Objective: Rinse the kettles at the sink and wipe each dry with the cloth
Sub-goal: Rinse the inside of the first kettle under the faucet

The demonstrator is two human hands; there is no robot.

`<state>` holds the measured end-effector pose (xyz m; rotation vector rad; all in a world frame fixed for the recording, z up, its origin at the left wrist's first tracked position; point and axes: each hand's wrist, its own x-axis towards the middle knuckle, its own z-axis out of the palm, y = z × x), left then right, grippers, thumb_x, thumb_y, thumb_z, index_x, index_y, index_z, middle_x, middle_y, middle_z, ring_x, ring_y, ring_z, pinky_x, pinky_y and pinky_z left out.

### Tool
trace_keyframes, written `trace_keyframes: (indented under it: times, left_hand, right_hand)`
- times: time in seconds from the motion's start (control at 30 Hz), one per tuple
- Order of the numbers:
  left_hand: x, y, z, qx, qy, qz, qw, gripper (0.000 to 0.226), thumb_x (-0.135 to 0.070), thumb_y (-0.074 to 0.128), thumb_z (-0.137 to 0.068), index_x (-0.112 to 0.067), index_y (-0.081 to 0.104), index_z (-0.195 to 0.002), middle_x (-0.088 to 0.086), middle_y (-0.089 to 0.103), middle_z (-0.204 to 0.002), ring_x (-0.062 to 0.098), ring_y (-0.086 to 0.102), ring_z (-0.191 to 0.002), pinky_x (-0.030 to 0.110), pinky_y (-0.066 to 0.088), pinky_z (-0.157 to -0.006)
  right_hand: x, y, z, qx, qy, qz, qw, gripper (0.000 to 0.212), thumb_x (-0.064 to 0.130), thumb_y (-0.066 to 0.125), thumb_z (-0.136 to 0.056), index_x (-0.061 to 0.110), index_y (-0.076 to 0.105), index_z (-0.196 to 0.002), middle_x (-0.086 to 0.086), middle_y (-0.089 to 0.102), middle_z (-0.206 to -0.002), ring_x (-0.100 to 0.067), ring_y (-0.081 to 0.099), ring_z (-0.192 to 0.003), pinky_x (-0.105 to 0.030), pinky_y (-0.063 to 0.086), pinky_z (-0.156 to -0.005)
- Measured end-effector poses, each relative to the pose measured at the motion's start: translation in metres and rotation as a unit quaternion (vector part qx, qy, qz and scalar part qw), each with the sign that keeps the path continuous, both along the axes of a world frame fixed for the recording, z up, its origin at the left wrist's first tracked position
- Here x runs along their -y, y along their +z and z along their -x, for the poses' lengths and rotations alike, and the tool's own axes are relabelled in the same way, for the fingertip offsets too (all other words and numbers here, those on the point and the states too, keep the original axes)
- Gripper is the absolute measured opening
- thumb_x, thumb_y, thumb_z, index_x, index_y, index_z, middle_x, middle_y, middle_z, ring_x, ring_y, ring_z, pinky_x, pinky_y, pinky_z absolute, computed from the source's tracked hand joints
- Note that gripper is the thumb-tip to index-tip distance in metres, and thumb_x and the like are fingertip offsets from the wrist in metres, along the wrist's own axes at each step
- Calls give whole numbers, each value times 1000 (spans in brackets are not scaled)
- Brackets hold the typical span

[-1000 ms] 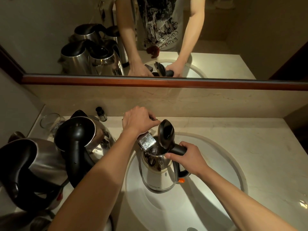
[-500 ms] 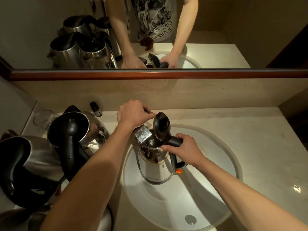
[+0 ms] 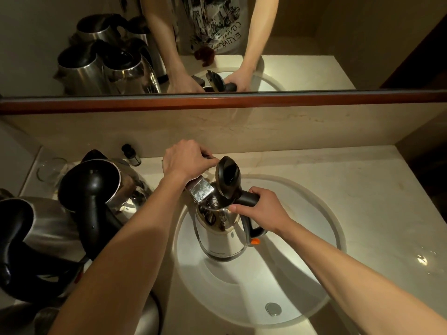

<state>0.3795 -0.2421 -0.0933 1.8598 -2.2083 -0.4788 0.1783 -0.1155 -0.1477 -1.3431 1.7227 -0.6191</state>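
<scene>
Fingers of the right hand curl round the black handle of a steel kettle held over the white sink, its lid upright. The left hand grips the tap, whose spout sits above the kettle's mouth. More kettles crowd the counter to the left.

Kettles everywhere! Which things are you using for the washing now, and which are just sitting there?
In use: kettle held over the sink, right hand gripping its handle, left hand on the tap.

Sitting there: waiting kettles, glass, small bottle.
</scene>
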Motion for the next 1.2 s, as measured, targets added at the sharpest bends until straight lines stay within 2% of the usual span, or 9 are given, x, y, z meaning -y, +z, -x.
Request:
trace_keyframes:
  times: [0.17,0.37,0.47,0.57,0.67,0.93,1.03,1.2]
  left_hand:
    - [0,1,1,4,0,2,1000,33,-65,66,-84,-36,79,-94,-9,75,-90,20,65,-88,30,41,-70]
    - [-1,5,1,6,4,-6,1000,31,-63,67,-84,-38,79,-97,-8,75,-92,19,60,-83,30,40,-70]
    - [-1,4,2,7,6,-4,1000,30,-61,67,-85,-37,79,-100,-8,76,-95,17,56,-80,31,42,-71]
    - [0,1,1,10,-4,-7,1000,33,-62,67,-85,-36,79,-100,-6,76,-97,22,65,-88,33,50,-76]
    - [0,1,0,20,-3,-1,1000,32,-61,67,-86,-36,79,-101,-6,76,-101,26,67,-96,35,49,-79]
    - [0,2,0,16,-1,-7,1000,35,-63,66,-85,-35,79,-103,-5,76,-103,27,67,-97,35,50,-78]
    - [-3,7,2,20,-2,-7,1000,35,-62,66,-85,-35,79,-103,-5,76,-102,26,67,-96,32,46,-73]
    - [-5,10,2,19,-1,-12,1000,33,-59,67,-86,-33,79,-103,-4,77,-103,27,67,-97,33,46,-76]
  right_hand:
    - [2,-1,1,-5,0,0,1000,49,50,92,-68,19,54,-71,8,54,-63,-6,50,-57,-22,38,-58]
    - [3,-3,0,2,-2,-1,1000,54,52,93,-66,11,62,-79,2,60,-69,-12,55,-63,-27,41,-61]
    - [3,0,0,1,1,-7,1000,49,51,93,-67,15,61,-78,3,61,-71,-11,58,-64,-25,41,-61]
    - [2,1,0,-2,1,-14,1000,49,52,93,-66,17,61,-79,4,62,-72,-12,61,-67,-25,44,-62]
    - [4,1,0,-8,7,-18,1000,49,53,92,-67,17,61,-78,5,59,-69,-11,58,-65,-25,42,-60]
    - [5,1,-2,-11,9,-21,1000,50,53,92,-68,17,58,-77,7,55,-66,-8,53,-61,-23,36,-57]
    - [6,0,-1,-16,5,-19,1000,51,54,92,-66,17,58,-76,7,55,-66,-9,53,-60,-25,37,-58]
    - [6,0,-1,-12,3,-15,1000,51,53,92,-67,17,58,-74,6,54,-65,-12,53,-61,-27,38,-59]
